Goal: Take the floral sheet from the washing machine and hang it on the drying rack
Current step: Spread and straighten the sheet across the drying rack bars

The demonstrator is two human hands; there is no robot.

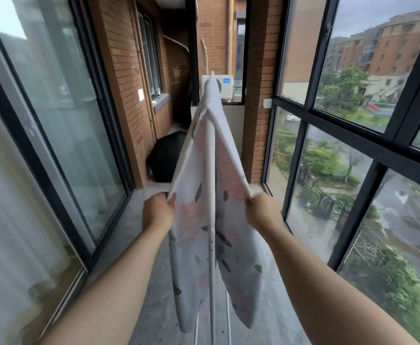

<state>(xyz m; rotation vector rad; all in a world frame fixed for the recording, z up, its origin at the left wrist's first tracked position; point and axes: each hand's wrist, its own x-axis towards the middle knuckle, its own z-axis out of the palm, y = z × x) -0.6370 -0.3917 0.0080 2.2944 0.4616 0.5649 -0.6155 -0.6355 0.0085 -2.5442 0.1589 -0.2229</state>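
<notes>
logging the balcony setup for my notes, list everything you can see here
floral sheet: one, white with pink flowers and green leaves, draped over the rack rail, a half hanging down each side
drying rack: one, white, mid balcony, under the sheet
umbrella: one, black, on the floor by the brick wall
air-conditioner unit: one, white, far end
window frames: black, right side
left hand: pinches the sheet's left edge
right hand: pinches the sheet's right edge
</notes>
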